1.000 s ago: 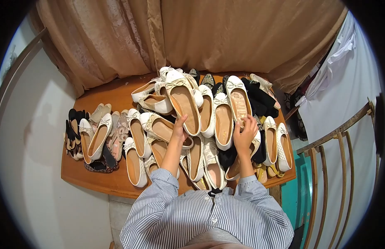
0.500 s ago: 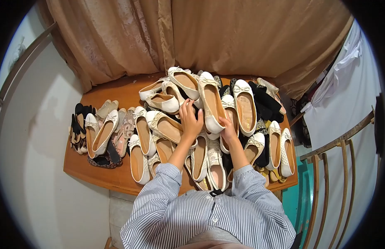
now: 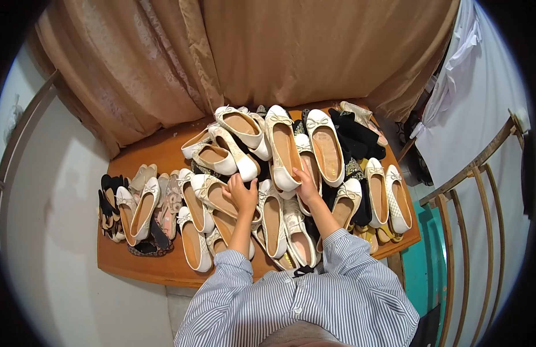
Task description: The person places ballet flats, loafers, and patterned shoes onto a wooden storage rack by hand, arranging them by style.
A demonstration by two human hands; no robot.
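My right hand (image 3: 306, 188) is closed on the heel of a white ballet flat (image 3: 285, 149) with a bow and tan insole, its toe pointing away from me. To its left, my left hand (image 3: 242, 196) has bent fingers and its thumb apart, with nothing visibly gripped. It lies over the inner end of a cream bow flat (image 3: 215, 192), just below the heel of another white flat (image 3: 235, 151). Right of the held shoe, a larger-looking white flat (image 3: 327, 149) rests on the pile.
Many more white flats cover the brown wooden table (image 3: 138, 272). Black shoes (image 3: 356, 136) sit at the back right, beige and dark pairs (image 3: 149, 240) at the left. A brown curtain (image 3: 302, 52) hangs behind; a wooden rack (image 3: 447, 231) stands at the right.
My left hand has drawn back toward me, away from the shoes beside the held flat. My right hand still grips that flat's heel. The camera view has shifted and tilted slightly.
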